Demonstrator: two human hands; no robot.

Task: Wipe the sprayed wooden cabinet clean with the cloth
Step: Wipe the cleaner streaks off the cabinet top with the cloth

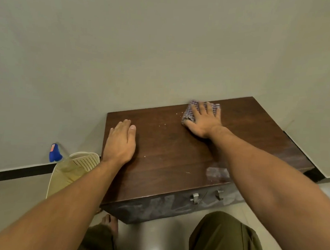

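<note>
Head view records both bare hands on the top of the dark wooden cabinet (170, 153). Right hand (204, 120) lies palm-down, fingers spread apart and flat, pressing the checked cloth (190, 112) against the wood. The cloth is bunched beneath the fingers and projects past the fingertips, toward the wall (145, 47), and to the thumb side. It sits at the far edge of the cabinet top, close to the wall. Left hand (121, 141) rests flat and empty on the cabinet top, fingers together and extended, thumb alongside; it lies near the cabinet's left edge, well apart from the cloth.

Between the two hands, small pale specks (165, 125) mark the wood. Nearer the person than the right hand, beside that forearm, a pale smeared patch (216, 172) shows at the front edge. Two metal handles (194, 198) stand on the cabinet front below that patch.

Left of the left forearm, off the cabinet, a cream perforated basket (77, 168) sits on the floor, with a blue spray bottle (54, 153) beyond it against the wall.
</note>
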